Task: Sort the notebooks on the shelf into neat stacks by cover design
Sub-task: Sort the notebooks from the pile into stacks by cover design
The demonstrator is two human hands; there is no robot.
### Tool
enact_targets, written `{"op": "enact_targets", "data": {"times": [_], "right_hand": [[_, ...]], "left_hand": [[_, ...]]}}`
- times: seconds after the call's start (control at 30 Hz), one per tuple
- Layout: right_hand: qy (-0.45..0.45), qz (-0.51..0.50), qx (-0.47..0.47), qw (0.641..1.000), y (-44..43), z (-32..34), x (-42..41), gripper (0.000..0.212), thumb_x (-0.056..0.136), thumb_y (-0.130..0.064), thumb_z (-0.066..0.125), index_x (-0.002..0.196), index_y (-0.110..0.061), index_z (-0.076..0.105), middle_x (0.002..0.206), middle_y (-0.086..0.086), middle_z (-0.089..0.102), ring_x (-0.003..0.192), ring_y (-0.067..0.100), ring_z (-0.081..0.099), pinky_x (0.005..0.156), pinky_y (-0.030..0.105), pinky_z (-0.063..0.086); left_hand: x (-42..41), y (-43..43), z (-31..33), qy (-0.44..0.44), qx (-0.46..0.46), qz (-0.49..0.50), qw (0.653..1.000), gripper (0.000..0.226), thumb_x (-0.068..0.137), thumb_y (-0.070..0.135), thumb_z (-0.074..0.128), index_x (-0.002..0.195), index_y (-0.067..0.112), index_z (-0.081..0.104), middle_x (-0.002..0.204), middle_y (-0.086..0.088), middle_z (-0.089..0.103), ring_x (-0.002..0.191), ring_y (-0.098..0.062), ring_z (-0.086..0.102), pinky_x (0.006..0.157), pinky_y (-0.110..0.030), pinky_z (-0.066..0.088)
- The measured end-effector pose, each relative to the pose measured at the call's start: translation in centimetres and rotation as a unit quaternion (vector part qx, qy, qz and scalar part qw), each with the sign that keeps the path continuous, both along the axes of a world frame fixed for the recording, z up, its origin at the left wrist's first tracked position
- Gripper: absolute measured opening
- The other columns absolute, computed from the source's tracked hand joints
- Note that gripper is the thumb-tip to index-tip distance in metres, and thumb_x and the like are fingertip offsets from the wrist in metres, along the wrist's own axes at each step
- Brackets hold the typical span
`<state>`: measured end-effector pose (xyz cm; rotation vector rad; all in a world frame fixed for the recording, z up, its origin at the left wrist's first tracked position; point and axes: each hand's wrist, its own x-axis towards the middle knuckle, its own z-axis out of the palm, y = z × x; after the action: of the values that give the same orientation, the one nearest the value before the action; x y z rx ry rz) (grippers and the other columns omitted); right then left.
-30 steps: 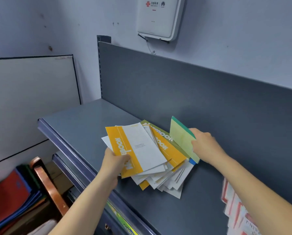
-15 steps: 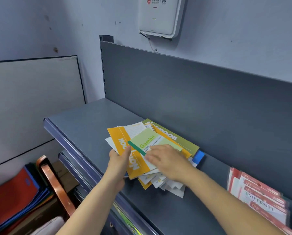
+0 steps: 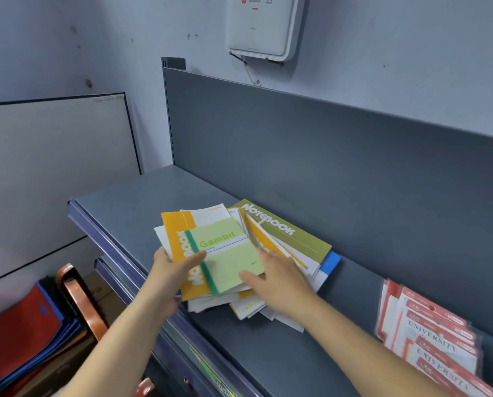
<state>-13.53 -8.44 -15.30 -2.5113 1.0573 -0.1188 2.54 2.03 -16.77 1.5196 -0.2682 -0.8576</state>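
A loose pile of notebooks lies on the grey shelf (image 3: pixel 130 207). On top is a light green "Gambit" notebook (image 3: pixel 225 253) with a dark green spine. Under it sits an orange "Notebook" cover (image 3: pixel 176 242), and an olive green "Notebook" (image 3: pixel 285 230) and a blue corner (image 3: pixel 331 262) stick out behind. My left hand (image 3: pixel 172 272) grips the pile's left edge, thumb on the orange cover. My right hand (image 3: pixel 276 279) rests with relaxed fingers at the Gambit notebook's right edge, over the white pages below.
Red and white "University" packs (image 3: pixel 434 339) lie on the shelf at the right. A grey back panel (image 3: pixel 325 156) rises behind the pile. Red and blue folders (image 3: pixel 18 333) and a copper-coloured frame (image 3: pixel 79 299) stand below left. A white box (image 3: pixel 262 24) hangs on the wall.
My right hand carried the green Gambit notebook from the pile's right side and laid it flat on top. It has since slid to the notebook's right edge. My left hand kept its grip.
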Motion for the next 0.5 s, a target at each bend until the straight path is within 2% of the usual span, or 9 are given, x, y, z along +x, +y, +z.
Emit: {"op": "enact_targets", "data": {"times": [0.1, 0.17, 0.27, 0.37, 0.5], "right_hand": [[0.004, 0.063, 0.022, 0.998, 2.1, -0.5, -0.1, 0.065, 0.093, -0.056, 0.040, 0.147, -0.025, 0.023, 0.150, -0.006, 0.035, 0.146, 0.019, 0.009, 0.118, 0.045, 0.009], [0.006, 0.079, 0.053, 0.995, 1.9, -0.1, -0.5, 0.065, 0.094, -0.054, 0.040, 0.149, -0.028, 0.018, 0.156, -0.008, 0.023, 0.147, 0.018, 0.002, 0.119, 0.044, 0.005], [-0.008, 0.005, 0.051, 0.999, -0.6, 0.0, -1.0, 0.071, 0.094, -0.049, 0.045, 0.151, -0.019, 0.015, 0.159, -0.001, 0.015, 0.146, 0.020, 0.010, 0.119, 0.036, 0.013], [0.014, -0.080, 0.055, 0.995, -2.9, 0.0, -1.1, 0.069, 0.088, -0.049, 0.056, 0.143, -0.015, 0.031, 0.146, 0.004, 0.038, 0.135, 0.027, 0.029, 0.109, 0.037, 0.030], [-0.015, -0.115, 0.048, 0.992, -2.3, 0.1, 0.4, 0.042, 0.092, -0.041, 0.051, 0.124, -0.014, 0.050, 0.127, 0.005, 0.056, 0.119, 0.027, 0.045, 0.095, 0.037, 0.043]], "left_hand": [[2.1, 1.8, 0.5, -0.034, 0.023, -0.029, 0.999, 0.031, 0.085, 0.009, 0.070, 0.114, 0.015, 0.060, 0.102, -0.002, 0.074, 0.085, -0.024, 0.072, 0.056, -0.032, 0.057], [3.1, 3.1, 0.6, -0.052, 0.029, -0.033, 0.998, 0.031, 0.084, 0.005, 0.070, 0.111, 0.014, 0.061, 0.096, -0.003, 0.075, 0.078, -0.022, 0.074, 0.051, -0.030, 0.057], [4.2, 4.5, 0.8, -0.069, 0.028, -0.006, 0.997, 0.037, 0.080, 0.003, 0.072, 0.112, 0.017, 0.060, 0.095, -0.004, 0.075, 0.078, -0.025, 0.074, 0.057, -0.037, 0.058], [4.8, 5.1, 1.1, -0.078, 0.027, 0.024, 0.996, 0.037, 0.082, 0.005, 0.072, 0.113, 0.017, 0.058, 0.102, -0.005, 0.073, 0.084, -0.027, 0.072, 0.065, -0.041, 0.058], [4.2, 4.9, 1.4, -0.059, 0.042, 0.010, 0.997, 0.027, 0.089, 0.008, 0.064, 0.114, 0.012, 0.056, 0.106, -0.004, 0.070, 0.088, -0.022, 0.068, 0.057, -0.032, 0.052]]}}
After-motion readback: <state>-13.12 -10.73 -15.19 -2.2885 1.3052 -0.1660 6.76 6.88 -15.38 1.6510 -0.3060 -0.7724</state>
